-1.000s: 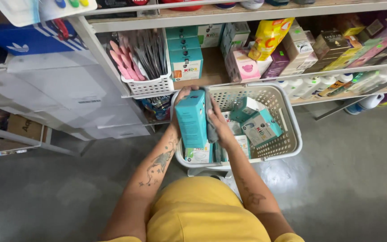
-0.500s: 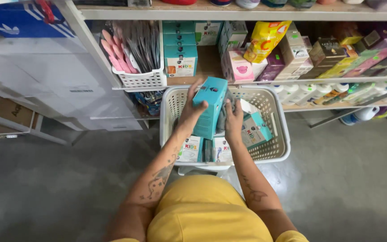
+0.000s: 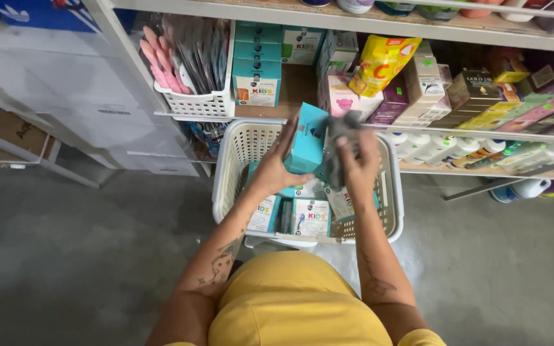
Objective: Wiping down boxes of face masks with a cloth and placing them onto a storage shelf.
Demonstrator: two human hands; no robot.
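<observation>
Teal box (image 3: 308,146) is gripped by left hand (image 3: 276,168); grey cloth (image 3: 339,154), at 3 o'clock, is clutched by right hand (image 3: 358,165), partly hiding basket (image 3: 233,154) contents.

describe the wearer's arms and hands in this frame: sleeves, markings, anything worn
Both forearms are bare, with no gloves, and no watch or rings that I can make out. The left hand leads back to a forearm with dark line tattoos near the elbow; the right hand leads back to a forearm with a smaller dark tattoo midway. Short yellow fabric sleeves just show at the frame's bottom edge, matching the yellow top.
</observation>
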